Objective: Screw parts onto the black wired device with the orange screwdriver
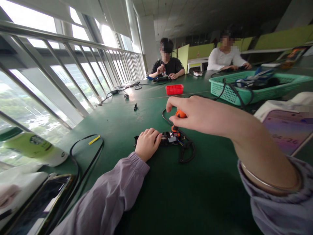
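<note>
On the green table, my left hand (148,143) is wrapped over the left end of a black device (166,138) with its housing opened. Wires and inner parts show at the device's right side, and a black cord (188,160) loops beside it. A screwdriver (181,113) with an orange and black handle stands nearly upright over those parts. My right hand (198,114) is curled around its handle from above, thumb and index finger on either side. The screwdriver's tip is too small to make out.
Ahead are a small red bin (174,89), a small black part (135,107) and a green basket (232,93) holding cables. At left lie a bottle (36,147), a phone (41,205) and a black strap (89,156); a phone (286,130) stands at right. Two people sit across.
</note>
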`<state>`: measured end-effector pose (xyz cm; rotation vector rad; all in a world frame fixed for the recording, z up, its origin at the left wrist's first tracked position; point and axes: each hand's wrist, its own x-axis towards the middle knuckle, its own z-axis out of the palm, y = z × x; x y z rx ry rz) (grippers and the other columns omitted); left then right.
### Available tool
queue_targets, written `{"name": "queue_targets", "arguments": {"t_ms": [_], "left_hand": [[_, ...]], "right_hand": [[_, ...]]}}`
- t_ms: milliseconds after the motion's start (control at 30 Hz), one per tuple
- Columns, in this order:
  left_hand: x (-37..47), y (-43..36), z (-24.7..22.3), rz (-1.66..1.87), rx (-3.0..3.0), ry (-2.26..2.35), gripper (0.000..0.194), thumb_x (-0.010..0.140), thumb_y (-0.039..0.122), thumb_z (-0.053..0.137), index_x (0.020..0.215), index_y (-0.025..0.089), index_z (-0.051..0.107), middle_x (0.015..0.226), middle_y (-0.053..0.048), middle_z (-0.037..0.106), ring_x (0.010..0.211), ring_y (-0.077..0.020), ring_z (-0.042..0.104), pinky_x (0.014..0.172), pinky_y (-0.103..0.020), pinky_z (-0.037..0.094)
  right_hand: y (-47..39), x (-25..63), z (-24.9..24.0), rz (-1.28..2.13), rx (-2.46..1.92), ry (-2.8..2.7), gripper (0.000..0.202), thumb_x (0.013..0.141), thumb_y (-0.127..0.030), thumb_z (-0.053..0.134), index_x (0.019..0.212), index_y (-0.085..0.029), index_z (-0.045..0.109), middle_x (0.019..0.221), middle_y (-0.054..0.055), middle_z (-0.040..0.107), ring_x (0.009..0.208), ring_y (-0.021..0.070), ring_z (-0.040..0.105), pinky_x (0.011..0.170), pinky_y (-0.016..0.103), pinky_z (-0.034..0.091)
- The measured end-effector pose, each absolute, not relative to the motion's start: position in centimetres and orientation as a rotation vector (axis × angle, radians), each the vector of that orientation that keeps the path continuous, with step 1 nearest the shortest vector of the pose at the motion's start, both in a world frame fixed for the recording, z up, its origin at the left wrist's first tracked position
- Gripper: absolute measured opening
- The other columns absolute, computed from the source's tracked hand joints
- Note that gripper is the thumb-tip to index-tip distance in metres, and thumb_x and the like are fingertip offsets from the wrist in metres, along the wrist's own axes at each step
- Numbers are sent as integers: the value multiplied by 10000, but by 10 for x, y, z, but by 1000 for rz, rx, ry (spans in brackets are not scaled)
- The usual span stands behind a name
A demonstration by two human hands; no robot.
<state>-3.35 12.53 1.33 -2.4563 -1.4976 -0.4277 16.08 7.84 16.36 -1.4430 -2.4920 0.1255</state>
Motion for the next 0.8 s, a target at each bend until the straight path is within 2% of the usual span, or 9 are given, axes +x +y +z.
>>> {"name": "queue_targets", "arguments": {"t_ms": [133, 300, 400, 500, 600, 700, 800], "left_hand": [[-33, 125, 14, -441, -2463, -1513, 335, 956, 346, 292, 853, 201, 577, 897, -40, 586, 839, -172, 531, 750, -295, 383], [-33, 125, 15, -450, -2475, -1527, 328, 954, 336, 300, 848, 202, 579, 899, -41, 588, 841, -176, 529, 747, -300, 381], [-32, 125, 15, -447, -2475, -1524, 331, 955, 339, 294, 858, 200, 578, 904, -42, 587, 850, -180, 528, 751, -302, 380], [-33, 125, 14, -435, -2463, -1517, 340, 957, 344, 282, 866, 199, 576, 903, -43, 585, 865, -185, 528, 755, -307, 380], [-33, 125, 15, -422, -2458, -1514, 346, 958, 346, 278, 867, 197, 577, 906, -46, 586, 882, -192, 527, 759, -314, 380], [-33, 125, 15, -420, -2463, -1504, 347, 957, 347, 281, 864, 197, 579, 904, -46, 587, 871, -191, 525, 754, -317, 380], [-33, 126, 14, -416, -2458, -1497, 351, 957, 352, 282, 852, 196, 578, 886, -45, 582, 850, -188, 525, 748, -316, 380]], "right_hand": [[90, 172, 163, 188, -1424, -2471, 304, 771, -311, 511, 1058, -216, 486, 702, 0, 607, 538, 126, 486, 529, 263, 291], [95, 174, 164, 199, -1309, -2464, 242, 694, -263, 584, 925, -201, 551, 835, 21, 642, 693, 148, 550, 599, 253, 343], [95, 165, 162, 315, -1134, -2488, 142, 696, -194, 538, 831, -186, 581, 825, 21, 646, 709, 136, 553, 619, 252, 359], [99, 150, 152, 591, -872, -2395, 145, 703, -119, 456, 788, -172, 561, 811, 22, 636, 720, 117, 554, 642, 246, 388], [108, 137, 136, 972, -576, -2205, 167, 669, -49, 404, 735, -170, 498, 675, -17, 562, 617, 86, 523, 611, 233, 408], [115, 127, 119, 1150, -394, -1938, 186, 639, -30, 396, 713, -183, 472, 535, -77, 425, 459, 61, 390, 468, 211, 318], [117, 120, 108, 1214, -305, -1735, 127, 765, -118, 412, 686, -183, 489, 475, -85, 381, 403, 57, 303, 416, 219, 243]]}}
